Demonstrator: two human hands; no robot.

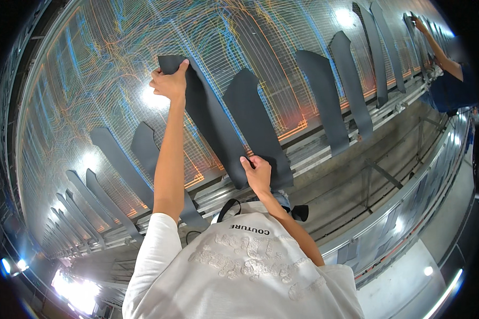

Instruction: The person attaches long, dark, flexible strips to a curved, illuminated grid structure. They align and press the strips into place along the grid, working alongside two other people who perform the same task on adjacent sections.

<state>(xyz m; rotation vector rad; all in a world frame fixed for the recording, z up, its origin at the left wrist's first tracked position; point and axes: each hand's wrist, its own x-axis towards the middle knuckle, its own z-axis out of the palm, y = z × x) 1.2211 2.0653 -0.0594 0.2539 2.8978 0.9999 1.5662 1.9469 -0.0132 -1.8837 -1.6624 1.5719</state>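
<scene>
A long dark grey panel point(214, 119), flexible-looking like leather or fabric, lies slantwise on a lit board with coloured lines. At its far end my left hand point(170, 82) is closed on the corner, thumb on top and fingers curled around the left edge. Lower down, my right hand point(258, 173) is closed at the panel's right edge near its near end, thumb and fingers drawn together. Just right of it lies a second dark grey panel point(255, 117) with a rounded tip; my right hand is over its left side.
More grey panels, such as one to the right point(319, 90) and one to the left point(120, 159), hang over the board's near metal rail point(311, 162). A co-worker's arm point(440, 53) reaches over the board at far right. Another rail point(375, 226) curves behind on the right.
</scene>
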